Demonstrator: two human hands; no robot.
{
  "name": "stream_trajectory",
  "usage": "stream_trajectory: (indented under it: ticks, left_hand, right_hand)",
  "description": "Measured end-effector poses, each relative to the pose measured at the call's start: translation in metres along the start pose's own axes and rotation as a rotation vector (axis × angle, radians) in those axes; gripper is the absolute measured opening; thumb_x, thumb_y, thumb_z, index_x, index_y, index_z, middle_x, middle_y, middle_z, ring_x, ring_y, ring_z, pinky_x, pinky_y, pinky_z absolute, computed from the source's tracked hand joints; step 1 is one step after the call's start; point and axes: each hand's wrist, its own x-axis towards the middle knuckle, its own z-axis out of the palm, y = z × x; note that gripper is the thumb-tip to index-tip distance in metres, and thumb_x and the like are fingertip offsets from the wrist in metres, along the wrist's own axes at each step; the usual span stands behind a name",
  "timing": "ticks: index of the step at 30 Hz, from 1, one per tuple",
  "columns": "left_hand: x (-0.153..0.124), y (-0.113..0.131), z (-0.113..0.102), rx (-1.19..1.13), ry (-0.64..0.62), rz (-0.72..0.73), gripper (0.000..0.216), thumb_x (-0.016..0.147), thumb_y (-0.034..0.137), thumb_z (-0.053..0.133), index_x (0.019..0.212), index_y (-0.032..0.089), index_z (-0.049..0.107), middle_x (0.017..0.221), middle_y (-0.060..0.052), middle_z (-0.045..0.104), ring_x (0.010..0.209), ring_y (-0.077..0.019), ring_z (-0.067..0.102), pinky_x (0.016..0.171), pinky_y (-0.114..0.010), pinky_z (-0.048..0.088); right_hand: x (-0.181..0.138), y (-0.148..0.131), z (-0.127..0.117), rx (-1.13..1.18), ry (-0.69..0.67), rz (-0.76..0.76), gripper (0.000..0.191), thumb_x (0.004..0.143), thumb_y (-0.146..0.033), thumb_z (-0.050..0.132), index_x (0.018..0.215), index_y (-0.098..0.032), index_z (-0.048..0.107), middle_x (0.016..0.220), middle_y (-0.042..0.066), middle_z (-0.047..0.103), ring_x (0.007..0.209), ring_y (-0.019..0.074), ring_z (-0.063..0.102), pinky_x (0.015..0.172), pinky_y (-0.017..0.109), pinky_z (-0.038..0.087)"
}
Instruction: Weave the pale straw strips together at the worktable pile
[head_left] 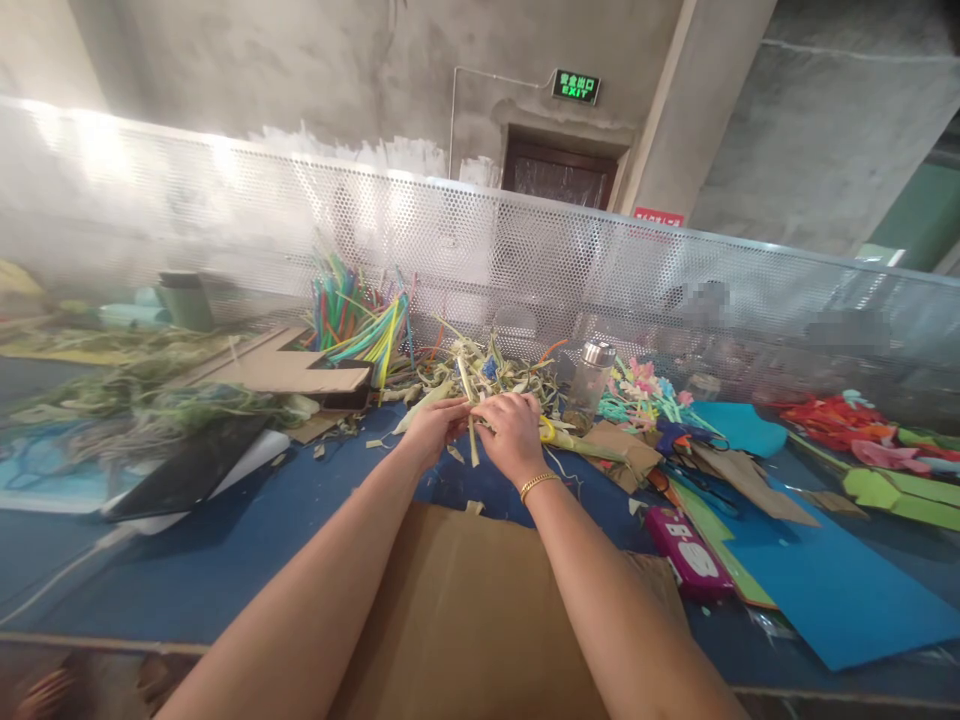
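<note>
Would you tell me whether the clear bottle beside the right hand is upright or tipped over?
Upright: the bottle stands vertical, with its silver cap at the top.

Bench (300, 520) dk blue, cardboard sheet (465, 620) plain brown, strips (474, 440) pale yellow-grn, straw bundle (360, 310) multicolour, paper sheet (847, 590) bright blue, bracelet (538, 483) gold, screen (525, 250) w/ perforated dot pattern.
</note>
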Motion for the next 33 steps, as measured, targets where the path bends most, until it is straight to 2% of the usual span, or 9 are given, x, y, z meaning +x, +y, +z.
stream_trajectory:
  ticks: [5,11,14,16,18,21,23,26,33]
  left_hand:
    - [0.001,-0.002,0.001,0.015,-0.024,0.019,0.027,0.059,0.015,0.077,0.084,0.01,0.069,0.069,-0.005,0.067,0.062,-0.0125,0.063,0.059,-0.022,0.049]
    - [0.002,-0.002,0.0,0.033,0.024,0.019,0.03,0.058,0.016,0.079,0.086,0.012,0.07,0.068,-0.003,0.067,0.061,-0.0125,0.062,0.059,-0.023,0.049]
    - [0.001,-0.002,0.0,0.089,0.032,0.036,0.033,0.055,0.02,0.082,0.085,0.011,0.071,0.07,-0.005,0.069,0.063,-0.0134,0.063,0.064,-0.025,0.051]
    - [0.0,-0.002,0.001,0.129,0.002,0.048,0.035,0.054,0.023,0.084,0.084,0.012,0.071,0.075,-0.006,0.07,0.066,-0.0141,0.064,0.068,-0.026,0.052]
    - [-0.001,-0.002,0.002,0.169,-0.04,0.069,0.037,0.054,0.028,0.084,0.085,0.013,0.072,0.078,-0.006,0.071,0.069,-0.0151,0.065,0.07,-0.027,0.052]
    - [-0.002,-0.001,0.004,0.232,-0.096,0.108,0.04,0.052,0.034,0.085,0.085,0.014,0.073,0.076,-0.005,0.071,0.07,-0.0159,0.065,0.071,-0.028,0.051]
    - [-0.003,0.001,0.005,0.277,-0.137,0.13,0.04,0.05,0.036,0.085,0.082,0.015,0.073,0.074,-0.004,0.07,0.068,-0.0155,0.064,0.073,-0.03,0.051]
    - [-0.005,0.004,0.005,0.322,-0.201,0.14,0.041,0.05,0.04,0.084,0.082,0.016,0.073,0.077,-0.004,0.071,0.069,-0.0158,0.063,0.074,-0.031,0.05]
    - [-0.003,0.0,0.001,0.447,-0.212,0.248,0.047,0.054,0.032,0.083,0.096,0.016,0.07,0.062,0.003,0.059,0.059,-0.0114,0.054,0.059,-0.023,0.042]
  right_hand:
    - [-0.001,-0.002,0.0,-0.002,0.003,0.024,0.012,0.088,-0.033,0.057,0.091,-0.027,0.068,0.1,0.003,0.069,0.103,0.0223,0.051,0.101,0.045,0.019]
    - [-0.002,-0.007,0.002,-0.025,0.029,-0.017,0.013,0.088,-0.026,0.054,0.09,-0.027,0.067,0.103,0.003,0.069,0.109,0.023,0.05,0.105,0.048,0.014]
    - [-0.001,-0.006,0.006,0.012,0.041,0.024,0.017,0.091,-0.027,0.051,0.086,-0.026,0.067,0.093,0.002,0.071,0.102,0.0212,0.055,0.106,0.048,0.014]
    - [-0.001,-0.002,0.012,0.073,0.074,0.121,0.017,0.09,-0.031,0.053,0.082,-0.025,0.067,0.085,0.002,0.071,0.095,0.0202,0.059,0.106,0.047,0.017]
    - [0.0,0.005,0.018,0.191,0.113,0.256,0.017,0.088,-0.035,0.056,0.081,-0.024,0.066,0.081,0.002,0.071,0.086,0.0192,0.062,0.1,0.042,0.029]
    - [0.001,0.019,0.026,0.424,0.137,0.418,0.018,0.084,-0.037,0.057,0.079,-0.022,0.065,0.078,0.002,0.07,0.075,0.0176,0.064,0.081,0.031,0.044]
    - [0.002,0.027,0.029,0.466,0.159,0.452,0.016,0.079,-0.036,0.062,0.074,-0.021,0.064,0.081,0.003,0.07,0.078,0.0184,0.064,0.077,0.029,0.046]
    - [0.002,0.032,0.029,0.434,0.167,0.449,0.013,0.075,-0.034,0.066,0.074,-0.021,0.064,0.088,0.004,0.07,0.087,0.0197,0.064,0.082,0.031,0.046]
    - [0.0,0.025,0.033,0.545,0.103,0.487,0.016,0.076,-0.037,0.062,0.075,-0.021,0.061,0.072,0.001,0.068,0.07,0.0174,0.064,0.07,0.03,0.049]
